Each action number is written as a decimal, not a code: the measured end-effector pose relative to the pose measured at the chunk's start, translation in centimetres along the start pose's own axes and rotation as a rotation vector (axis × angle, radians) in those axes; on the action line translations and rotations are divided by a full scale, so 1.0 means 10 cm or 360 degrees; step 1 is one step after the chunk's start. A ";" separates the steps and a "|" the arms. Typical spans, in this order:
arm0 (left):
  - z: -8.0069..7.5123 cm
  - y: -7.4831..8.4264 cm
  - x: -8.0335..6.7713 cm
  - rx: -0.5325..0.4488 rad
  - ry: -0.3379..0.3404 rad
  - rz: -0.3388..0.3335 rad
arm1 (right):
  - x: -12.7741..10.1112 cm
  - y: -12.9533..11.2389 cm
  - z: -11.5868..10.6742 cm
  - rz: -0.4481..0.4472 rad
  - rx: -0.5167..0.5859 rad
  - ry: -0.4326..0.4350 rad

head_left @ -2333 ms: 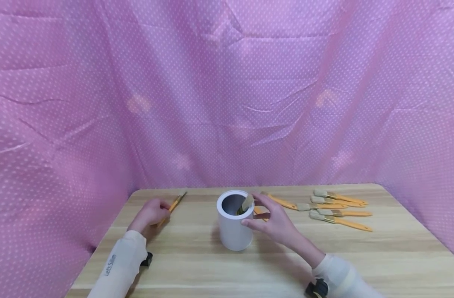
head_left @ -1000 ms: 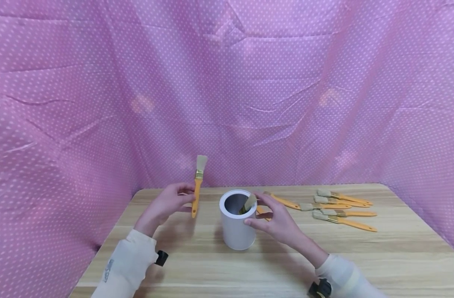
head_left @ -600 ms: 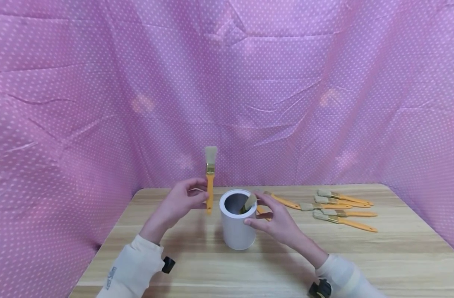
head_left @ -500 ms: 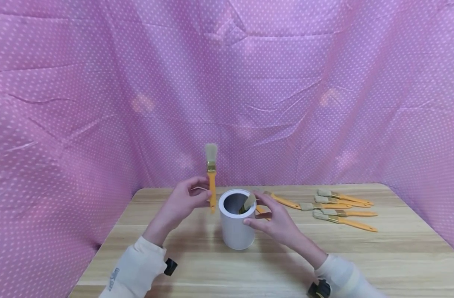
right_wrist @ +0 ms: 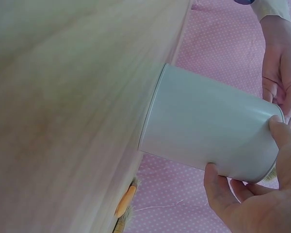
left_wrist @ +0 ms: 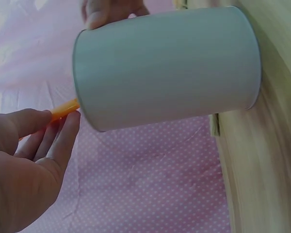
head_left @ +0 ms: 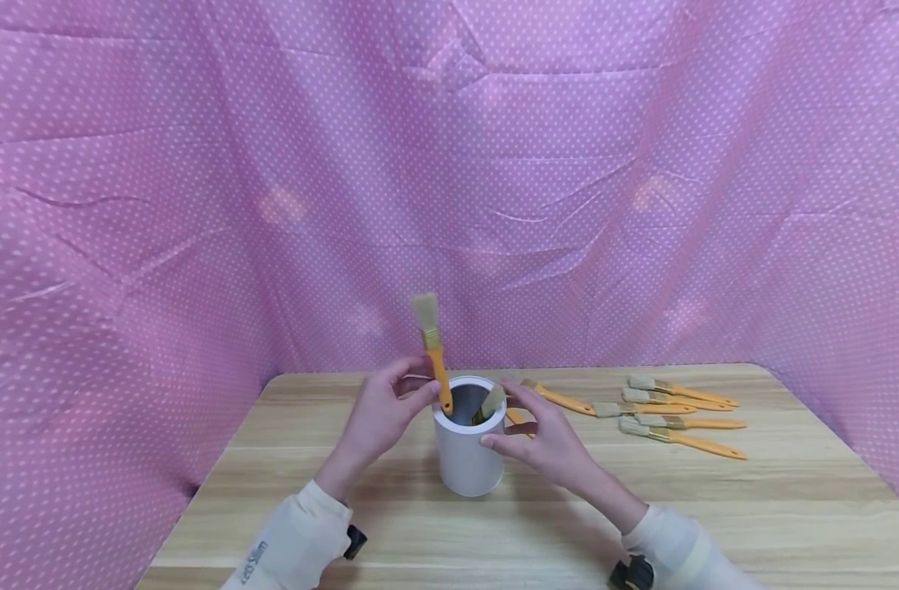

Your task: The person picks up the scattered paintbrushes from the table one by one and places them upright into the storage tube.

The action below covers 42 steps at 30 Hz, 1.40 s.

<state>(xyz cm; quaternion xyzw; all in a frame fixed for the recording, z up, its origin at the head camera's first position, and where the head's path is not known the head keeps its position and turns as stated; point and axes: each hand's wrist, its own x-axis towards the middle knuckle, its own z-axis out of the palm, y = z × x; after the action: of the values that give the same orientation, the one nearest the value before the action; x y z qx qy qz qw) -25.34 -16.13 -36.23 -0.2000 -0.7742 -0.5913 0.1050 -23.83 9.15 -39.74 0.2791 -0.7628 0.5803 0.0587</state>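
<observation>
A white cylindrical can (head_left: 469,463) stands upright mid-table, its top open. Between thumb and fingers, my left hand (head_left: 383,406) pinches the yellow handle of a paintbrush (head_left: 442,378). Its bristles point up, tilted slightly left, and the handle's end is at the can's opening on the left. In the left wrist view that handle (left_wrist: 65,108) meets the rim; whether it touches is unclear. My right hand (head_left: 556,442) holds the can's right side, thumb near the rim in the right wrist view. Another paintbrush (head_left: 495,400) leans inside, bristles up at the right rim.
Several yellow-handled paintbrushes (head_left: 703,443) lie on the right of the wooden table (head_left: 331,565). One brush (head_left: 567,401) lies just behind my right hand, and part of a yellow handle (head_left: 521,421) shows between its fingers. Pink dotted cloth (head_left: 449,205) hangs behind and on both sides.
My left hand picked the paintbrush up from the left of the table, raised it upright and carried it right to the can's mouth, where it tilts. The right hand has stayed on the can.
</observation>
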 end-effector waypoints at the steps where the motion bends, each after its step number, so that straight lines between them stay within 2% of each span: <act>1: 0.01 -0.01 0.00 0.0036 -0.0002 0.0010 | 0.00 0.00 0.00 -0.0001 -0.0002 0.0000; 7: 0.07 -0.03 -0.02 0.0226 -0.0021 0.0063 | -0.01 0.01 -0.02 -0.0043 -0.0002 0.0000; 14: 0.06 -0.07 -0.01 0.0266 -0.0037 -0.0062 | -0.01 0.00 -0.02 -0.0058 0.0007 0.0003; 17: 0.06 -0.11 0.01 0.0282 -0.0124 -0.0135 | -0.01 0.05 -0.03 -0.0048 0.0002 0.0012; 19: 0.07 -0.17 0.01 0.0304 -0.0235 -0.0166 | 0.00 0.14 -0.03 -0.0046 -0.0012 0.0019; 23: 0.11 -0.31 0.02 0.0363 -0.0454 -0.0178 | 0.01 0.34 -0.03 -0.0067 -0.0039 0.0033; 25: 0.14 -0.37 0.02 0.0355 -0.0502 -0.0191 | 0.01 0.38 -0.04 -0.0082 -0.0043 0.0037; 30: 0.15 -0.42 -0.01 0.0298 -0.0464 -0.0213 | 0.03 0.39 -0.05 -0.0117 -0.0035 0.0011; 37: 0.04 -0.44 -0.06 0.0303 -0.0384 -0.0170 | 0.08 0.37 -0.16 -0.0190 -0.0202 -0.0049; 42: -0.11 -0.50 -0.16 0.0303 -0.0296 -0.0260 | 0.10 0.41 -0.26 -0.0166 -0.0225 -0.0040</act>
<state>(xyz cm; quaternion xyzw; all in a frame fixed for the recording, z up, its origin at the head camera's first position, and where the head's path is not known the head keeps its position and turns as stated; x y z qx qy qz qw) -26.19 -18.53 -40.92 -0.1794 -0.8467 -0.5008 0.0030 -27.28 11.86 -41.95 0.3210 -0.7869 0.5177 0.0988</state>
